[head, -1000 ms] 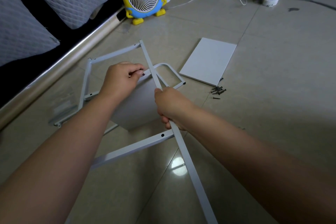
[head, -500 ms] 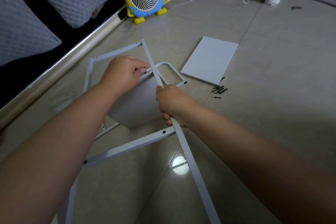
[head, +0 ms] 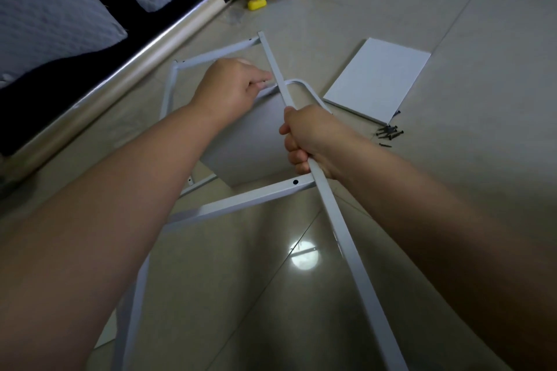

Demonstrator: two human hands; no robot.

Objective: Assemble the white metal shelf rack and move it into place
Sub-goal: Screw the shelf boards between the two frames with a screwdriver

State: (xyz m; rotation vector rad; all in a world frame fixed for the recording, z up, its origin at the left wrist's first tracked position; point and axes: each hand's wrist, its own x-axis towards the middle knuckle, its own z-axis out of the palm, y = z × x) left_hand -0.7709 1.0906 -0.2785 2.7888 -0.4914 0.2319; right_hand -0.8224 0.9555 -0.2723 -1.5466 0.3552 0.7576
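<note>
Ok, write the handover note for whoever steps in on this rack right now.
Right hand: grips the frame upright.
Left hand: fingers curled where the upright meets the shelf panel; what they pinch is too small to tell.
Done: frame partly joined, one panel sitting in it.
Left: second panel and black screws lie on the floor, right of the frame; fasten, finish, move the rack.
</note>
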